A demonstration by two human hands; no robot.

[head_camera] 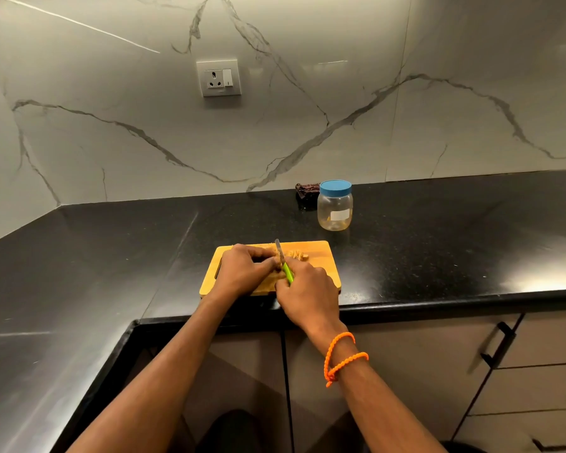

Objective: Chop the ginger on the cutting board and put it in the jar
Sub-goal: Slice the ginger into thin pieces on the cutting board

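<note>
Fingers of the left hand [242,268] curl over the knobbly tan ginger root [276,266], pinning it on the wooden cutting board [321,256]; right hand [307,289] grips the green-handled knife [283,261]. Ginger is judged firm, fibrous, light, roll-prone: hold it behind the blade.

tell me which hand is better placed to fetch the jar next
Left. The right hand grips the knife, while the left hand only steadies the ginger; the jar stands beyond the board, lid on.

Two bare forearms reach into view from the bottom edge, with no sleeves visible on either arm. The left hand [242,269] wears nothing. Just behind the right hand [307,295], the wrist carries an orange beaded cord bracelet [342,358], looped twice and knotted, with a short loose end.
</note>
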